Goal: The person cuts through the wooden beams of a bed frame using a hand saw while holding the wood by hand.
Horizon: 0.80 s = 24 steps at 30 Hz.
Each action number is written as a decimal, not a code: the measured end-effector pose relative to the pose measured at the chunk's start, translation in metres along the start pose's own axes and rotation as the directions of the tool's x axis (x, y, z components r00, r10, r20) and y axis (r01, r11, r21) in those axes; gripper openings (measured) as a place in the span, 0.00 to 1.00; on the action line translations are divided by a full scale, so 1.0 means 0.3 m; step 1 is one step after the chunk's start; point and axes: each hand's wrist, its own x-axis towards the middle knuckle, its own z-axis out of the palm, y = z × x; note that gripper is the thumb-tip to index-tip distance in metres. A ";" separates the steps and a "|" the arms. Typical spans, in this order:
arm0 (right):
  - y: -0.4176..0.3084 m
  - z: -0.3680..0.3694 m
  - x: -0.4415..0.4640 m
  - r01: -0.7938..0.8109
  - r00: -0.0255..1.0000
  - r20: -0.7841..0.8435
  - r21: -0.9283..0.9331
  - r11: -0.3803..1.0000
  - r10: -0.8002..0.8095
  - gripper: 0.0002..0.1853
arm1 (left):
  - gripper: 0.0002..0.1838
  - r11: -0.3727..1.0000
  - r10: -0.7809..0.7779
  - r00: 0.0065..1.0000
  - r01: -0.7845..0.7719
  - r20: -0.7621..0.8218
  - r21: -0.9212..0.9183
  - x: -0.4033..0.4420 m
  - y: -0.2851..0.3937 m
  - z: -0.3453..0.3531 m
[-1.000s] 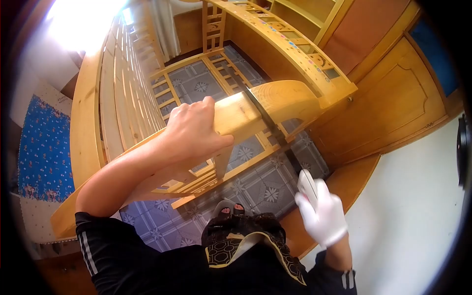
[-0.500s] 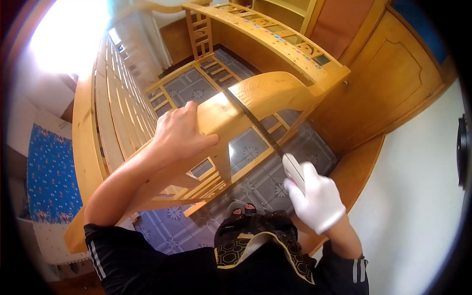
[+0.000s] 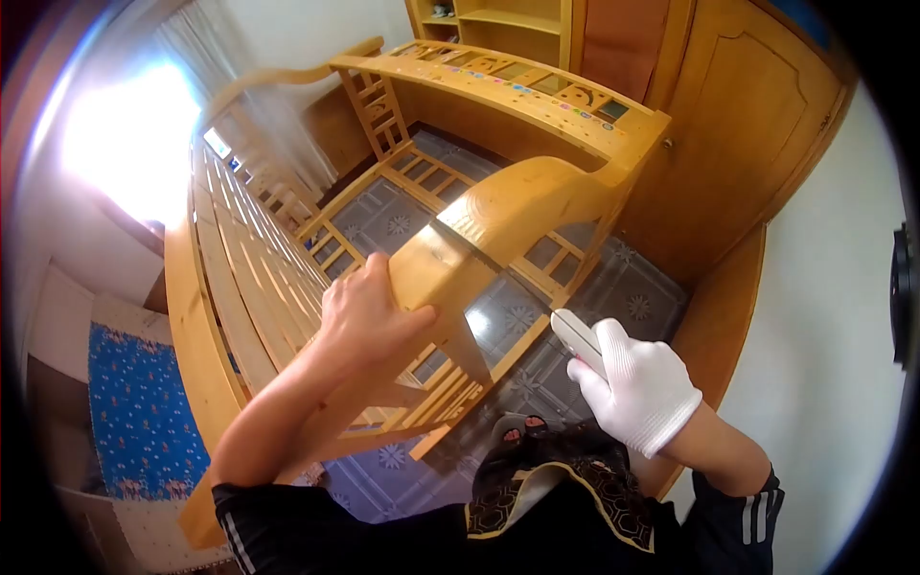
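A thick curved wooden rail, part of a bed-like frame, crosses the middle of the head view. My bare left hand grips it left of a dark line across its top, the thumb on the near side. A hand saw lies across the rail along that line; its thin dark blade shows between the near edge and the pale handle. How deep the blade sits in the wood is hard to tell. My right hand, in a white knitted glove, is closed around the saw's handle.
The slatted wooden side stands at left, beside a bright window. A stickered wooden board spans the back. Right are a wooden door and a white wall. Grey patterned floor tiles and my feet show below.
The view has shifted, so the rail appears lower. Less of the blade shows above the rail's top. My left hand keeps its grip, and my right hand still holds the saw.
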 end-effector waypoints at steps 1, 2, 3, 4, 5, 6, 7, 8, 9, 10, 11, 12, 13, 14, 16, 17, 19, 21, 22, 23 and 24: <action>-0.005 -0.005 -0.012 0.002 1.000 -0.007 0.000 1.000 -0.002 0.16 | 0.32 1.000 0.004 1.000 -0.004 -0.005 0.002 0.003 0.002 -0.008; 0.004 -0.008 -0.036 0.016 1.000 -0.023 -0.002 1.000 -0.016 0.15 | 0.32 1.000 -0.019 0.999 0.019 0.032 0.004 0.002 0.007 -0.014; 0.016 -0.016 -0.065 0.035 0.999 -0.033 -0.008 0.999 -0.035 0.14 | 0.32 0.999 -0.049 0.996 0.049 0.070 0.001 0.001 0.008 -0.012; 0.031 -0.029 -0.108 0.023 0.999 -0.025 -0.014 1.000 -0.023 0.14 | 0.31 0.999 -0.040 0.998 0.040 0.042 -0.005 -0.001 0.001 0.000; 0.045 -0.040 -0.150 0.010 1.000 -0.021 -0.019 1.000 -0.010 0.14 | 0.31 0.999 -0.051 0.998 0.051 0.042 -0.013 -0.001 0.004 0.002; 0.040 -0.043 -0.166 0.000 0.999 -0.048 0.026 1.000 0.001 0.15 | 0.31 0.998 -0.056 0.997 0.056 0.054 -0.009 0.003 0.010 -0.006; 0.036 -0.037 -0.161 -0.021 1.000 -0.012 0.018 1.000 0.021 0.15 | 0.31 0.998 -0.062 0.996 0.062 0.071 -0.003 0.002 0.013 -0.008; 0.037 -0.014 -0.128 -0.017 1.000 -0.009 0.040 0.999 0.017 0.15 | 0.31 0.998 -0.067 0.995 0.067 0.078 0.004 0.001 0.011 -0.006; 0.043 0.021 -0.071 -0.014 1.000 -0.013 0.066 0.998 0.015 0.15 | 0.32 0.999 -0.053 0.997 0.054 0.056 -0.002 -0.001 0.011 -0.005; 0.054 0.062 -0.010 0.032 0.999 -0.026 0.038 0.999 -0.031 0.14 | 0.32 0.999 -0.038 0.999 0.038 0.028 -0.008 -0.003 0.014 -0.005; 0.046 0.082 0.049 0.024 1.000 -0.018 0.070 0.997 -0.023 0.15 | 0.32 0.999 -0.037 0.999 0.037 0.027 0.002 -0.005 0.017 -0.006; 0.056 0.104 0.069 0.041 0.998 -0.047 0.088 0.995 -0.037 0.15 | 0.32 0.999 -0.046 0.998 0.046 0.036 0.004 -0.007 0.018 -0.009; 0.065 0.114 0.075 0.054 0.996 -0.077 0.105 0.993 -0.046 0.15 | 0.32 0.999 -0.050 0.998 0.050 0.047 0.004 -0.002 0.020 -0.011; 0.072 0.109 0.055 0.048 0.996 -0.082 0.109 0.993 -0.039 0.15 | 0.32 0.999 -0.044 0.998 0.043 0.050 0.010 0.000 0.019 -0.009; 0.081 0.103 -0.032 0.056 0.992 -0.114 0.090 0.994 -0.046 0.14 | 0.33 0.999 -0.040 0.998 0.039 0.051 0.017 0.002 0.004 -0.005; 0.095 0.093 -0.091 0.037 0.992 -0.123 0.131 0.991 -0.021 0.13 | 0.33 0.999 -0.039 0.998 0.038 0.058 0.016 0.007 0.005 -0.006; 0.112 0.109 -0.158 -0.029 0.996 -0.080 0.166 0.986 0.042 0.13 | 0.33 0.999 -0.043 0.998 0.042 0.038 0.008 -0.003 0.020 -0.010; 0.133 0.148 -0.142 -0.074 0.995 -0.040 0.243 0.967 0.086 0.13 | 0.34 0.998 -0.065 0.996 0.064 0.064 0.020 -0.003 0.030 -0.016; 0.160 0.188 -0.100 0.038 0.995 -0.096 0.233 0.972 -0.016 0.14 | 0.35 0.998 -0.054 0.998 0.053 0.036 0.019 0.000 0.023 -0.009; 0.180 0.228 -0.064 0.141 0.983 -0.143 0.222 0.965 -0.110 0.15 | 0.35 0.999 -0.046 0.999 0.045 0.019 0.020 -0.002 0.017 -0.001; 0.180 0.261 -0.020 0.152 0.982 -0.150 0.260 0.954 -0.116 0.13 | 0.35 0.998 -0.051 0.998 0.050 0.026 0.034 -0.006 0.013 0.005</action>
